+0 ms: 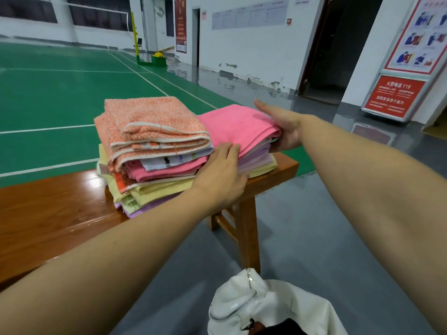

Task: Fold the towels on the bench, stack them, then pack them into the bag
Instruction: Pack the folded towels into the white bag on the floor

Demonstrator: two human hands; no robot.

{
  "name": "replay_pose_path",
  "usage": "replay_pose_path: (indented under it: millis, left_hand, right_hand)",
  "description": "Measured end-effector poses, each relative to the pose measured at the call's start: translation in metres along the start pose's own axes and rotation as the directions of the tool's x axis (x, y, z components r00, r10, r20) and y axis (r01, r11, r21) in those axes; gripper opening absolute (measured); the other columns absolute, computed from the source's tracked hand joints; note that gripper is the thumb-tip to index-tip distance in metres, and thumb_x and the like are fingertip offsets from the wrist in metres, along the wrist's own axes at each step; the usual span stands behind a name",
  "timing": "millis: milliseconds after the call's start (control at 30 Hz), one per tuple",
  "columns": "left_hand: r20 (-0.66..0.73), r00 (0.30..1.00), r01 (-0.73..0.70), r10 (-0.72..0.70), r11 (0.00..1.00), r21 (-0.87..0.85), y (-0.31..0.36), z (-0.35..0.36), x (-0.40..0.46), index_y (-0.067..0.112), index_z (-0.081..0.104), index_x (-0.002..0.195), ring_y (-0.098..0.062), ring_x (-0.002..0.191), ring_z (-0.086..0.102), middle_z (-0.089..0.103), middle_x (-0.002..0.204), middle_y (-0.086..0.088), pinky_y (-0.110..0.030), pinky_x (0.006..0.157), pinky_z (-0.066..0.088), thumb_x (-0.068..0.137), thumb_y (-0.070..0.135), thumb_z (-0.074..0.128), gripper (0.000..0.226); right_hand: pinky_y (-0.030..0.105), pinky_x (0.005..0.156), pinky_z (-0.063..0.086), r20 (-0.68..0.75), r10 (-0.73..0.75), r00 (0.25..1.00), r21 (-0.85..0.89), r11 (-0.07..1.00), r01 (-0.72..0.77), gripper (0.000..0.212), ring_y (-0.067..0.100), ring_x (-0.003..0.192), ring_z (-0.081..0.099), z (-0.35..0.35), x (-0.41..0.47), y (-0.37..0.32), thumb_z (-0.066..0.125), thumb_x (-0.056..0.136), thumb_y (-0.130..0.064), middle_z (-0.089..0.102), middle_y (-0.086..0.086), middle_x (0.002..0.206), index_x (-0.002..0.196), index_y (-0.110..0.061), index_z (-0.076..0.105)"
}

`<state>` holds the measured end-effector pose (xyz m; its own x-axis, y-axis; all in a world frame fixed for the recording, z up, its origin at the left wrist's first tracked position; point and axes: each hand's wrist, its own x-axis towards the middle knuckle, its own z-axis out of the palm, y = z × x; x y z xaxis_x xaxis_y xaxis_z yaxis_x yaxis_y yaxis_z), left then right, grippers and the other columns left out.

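Note:
A stack of folded towels sits at the right end of the wooden bench [48, 213]. An orange towel [150, 122] lies on top at the left. A pink towel [237, 124] tops the right part, above lilac and yellow layers. My left hand [220, 175] rests against the near side of the stack, fingertips on the pink towel's front edge. My right hand [283, 126] holds the pink towel's right edge, fingers out straight along its far side and thumb below. A white zip bag [266, 308] lies open on the floor at the bottom of the view.
The bench leg [246, 233] stands between the stack and the bag. Grey floor [314, 226] spreads to the right, a green court [60, 93] lies behind the bench. A red sign stand [394, 95] and a dark doorway [333, 49] are at the far right.

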<state>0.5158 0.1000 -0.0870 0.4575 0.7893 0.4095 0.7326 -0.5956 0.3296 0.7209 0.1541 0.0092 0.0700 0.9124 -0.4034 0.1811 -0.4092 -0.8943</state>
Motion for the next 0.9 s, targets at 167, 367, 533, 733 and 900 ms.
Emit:
replay_pose_path:
  millis: [167,367,533,733,900]
  left_hand:
    - [0.013,0.999,-0.035,0.035,0.999,0.008,-0.009,0.0,-0.008,0.018,0.02,0.157,-0.024,0.15,0.022,0.02,0.163,-0.004,-0.039,0.123,0.022,0.099,0.05,0.05,0.073]
    - [-0.024,0.999,-0.035,0.035,0.999,0.007,-0.007,0.0,-0.008,0.019,0.021,0.157,-0.023,0.149,0.023,0.021,0.162,-0.003,-0.039,0.121,0.025,0.099,0.054,0.048,0.074]
    - [-0.194,0.98,-0.005,-0.035,0.979,-0.202,0.0,-0.003,-0.009,0.022,0.036,0.149,-0.016,0.137,0.039,0.038,0.15,0.002,-0.037,0.115,0.037,0.099,0.057,0.048,0.062]
    - [-0.313,0.916,0.019,-0.251,0.806,-0.591,0.03,-0.015,0.003,0.02,0.04,0.147,-0.006,0.129,0.04,0.042,0.141,0.003,-0.027,0.111,0.033,0.094,0.064,0.053,0.07]
    - [0.174,0.915,0.31,-0.364,0.359,-0.88,0.054,0.009,0.012,0.028,0.023,0.154,-0.021,0.126,0.056,0.045,0.151,-0.002,-0.045,0.107,0.046,0.06,0.082,0.074,0.12]
  right_hand:
    - [0.037,0.088,0.057,-0.014,0.047,0.999,-0.044,0.998,-0.047,0.078,0.025,0.088,0.071,0.004,0.002,-0.008,0.074,0.069,-0.076,0.074,0.007,0.091,0.105,-0.007,0.063]
    - [0.045,0.102,0.053,0.057,-0.016,0.998,-0.037,0.999,0.018,0.069,0.031,0.111,0.069,0.022,0.006,0.0,0.078,0.079,-0.056,0.073,0.018,0.117,0.12,-0.003,0.064]
    - [0.043,0.091,0.059,0.037,-0.211,0.977,0.214,0.956,0.199,0.044,0.03,0.099,0.072,0.023,-0.004,0.018,0.074,0.09,-0.031,0.075,0.016,0.106,0.122,-0.004,0.062]
    - [0.046,0.088,0.06,-0.058,-0.364,0.929,0.433,0.829,0.352,0.036,0.03,0.094,0.074,0.001,-0.049,0.064,0.065,0.094,-0.034,0.075,0.01,0.101,0.121,-0.011,0.061]
    - [0.05,0.089,0.059,-0.262,-0.389,0.883,0.624,0.63,0.462,0.05,0.03,0.112,0.069,-0.036,-0.091,0.124,0.064,0.092,-0.035,0.07,0.014,0.123,0.134,-0.009,0.057]
